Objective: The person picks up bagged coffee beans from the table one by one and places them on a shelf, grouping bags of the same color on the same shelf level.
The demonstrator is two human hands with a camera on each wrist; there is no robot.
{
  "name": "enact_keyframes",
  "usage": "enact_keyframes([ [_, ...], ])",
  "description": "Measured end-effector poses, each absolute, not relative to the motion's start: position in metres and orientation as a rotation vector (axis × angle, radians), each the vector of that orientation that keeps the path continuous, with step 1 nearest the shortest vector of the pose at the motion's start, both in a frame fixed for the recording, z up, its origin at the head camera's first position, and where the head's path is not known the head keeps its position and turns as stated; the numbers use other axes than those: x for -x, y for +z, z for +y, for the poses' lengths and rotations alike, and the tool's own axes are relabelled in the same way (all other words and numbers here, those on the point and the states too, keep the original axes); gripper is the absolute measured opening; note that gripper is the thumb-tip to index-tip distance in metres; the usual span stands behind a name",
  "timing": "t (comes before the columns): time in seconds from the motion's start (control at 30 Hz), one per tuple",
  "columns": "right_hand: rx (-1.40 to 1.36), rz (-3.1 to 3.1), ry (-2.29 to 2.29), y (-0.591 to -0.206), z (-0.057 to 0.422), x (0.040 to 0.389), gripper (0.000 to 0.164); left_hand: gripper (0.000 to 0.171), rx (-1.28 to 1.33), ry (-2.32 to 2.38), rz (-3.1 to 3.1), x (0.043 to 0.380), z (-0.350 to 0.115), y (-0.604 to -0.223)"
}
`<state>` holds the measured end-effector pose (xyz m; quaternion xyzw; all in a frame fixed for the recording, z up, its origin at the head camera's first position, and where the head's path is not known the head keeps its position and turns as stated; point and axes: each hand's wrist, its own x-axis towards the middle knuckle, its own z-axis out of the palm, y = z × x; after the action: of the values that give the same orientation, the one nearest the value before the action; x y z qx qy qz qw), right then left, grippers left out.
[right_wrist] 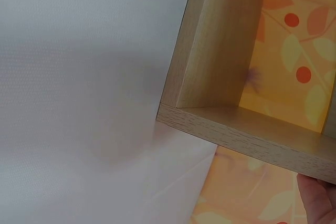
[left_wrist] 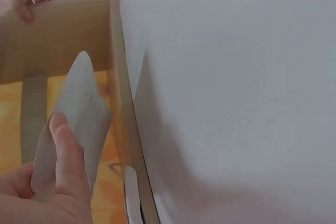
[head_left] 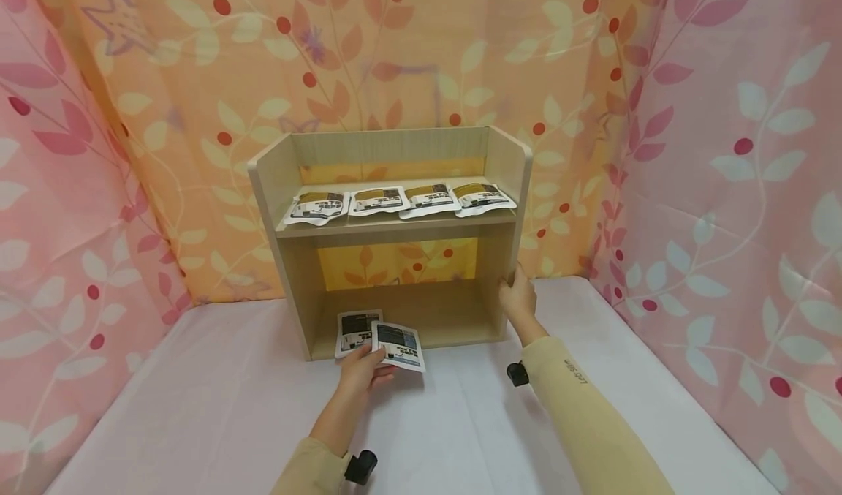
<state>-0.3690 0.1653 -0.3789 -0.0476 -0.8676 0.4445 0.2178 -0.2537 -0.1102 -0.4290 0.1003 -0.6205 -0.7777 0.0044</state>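
My left hand (head_left: 360, 372) pinches a flat white pouch (head_left: 403, 346) with a dark printed label, thumb on top and fingers beneath. This pouch is at the front of the lower shelf and overlaps a second pouch (head_left: 355, 327) lying there. In the left wrist view the held pouch (left_wrist: 84, 108) shows its plain pale side, tilted up from the left hand (left_wrist: 58, 182). My right hand (head_left: 518, 297) grips the right side panel of the wooden shelf unit (head_left: 408, 230). In the right wrist view, the right hand (right_wrist: 317, 198) shows partly at the panel's edge (right_wrist: 252, 142).
Several similar pouches (head_left: 378, 200) lie in a row on the upper shelf board. The unit stands on a white-covered table (head_left: 197, 400). Leaf-patterned curtains (head_left: 408, 56) hang behind it and at both sides. Black wrist cameras (head_left: 361, 467) sit at both sleeves.
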Motion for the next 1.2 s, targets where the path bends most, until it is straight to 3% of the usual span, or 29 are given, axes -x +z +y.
enact_keyframes([
  [0.17, 0.138, -2.414, 1.23, -0.378, 0.165, 0.368, 0.046, 0.054, -0.326, -2.474, -1.908, 0.264, -0.103, -0.429],
  [0.47, 0.113, -2.387, 1.231, -0.378, 0.165, 0.367, 0.037, 0.067, -0.366, -2.601, -1.84, 0.285, -0.091, -0.428],
  [0.7, 0.117, -2.387, 1.231, -0.379, 0.165, 0.369, 0.041, 0.05, -0.373, -2.797, -1.612, 0.293, -0.087, -0.428],
  [1.2, 0.109, -2.403, 1.219, -0.376, 0.165, 0.366, 0.044, 0.064, -0.238, -3.01, -1.357, 0.29, -0.082, -0.422],
])
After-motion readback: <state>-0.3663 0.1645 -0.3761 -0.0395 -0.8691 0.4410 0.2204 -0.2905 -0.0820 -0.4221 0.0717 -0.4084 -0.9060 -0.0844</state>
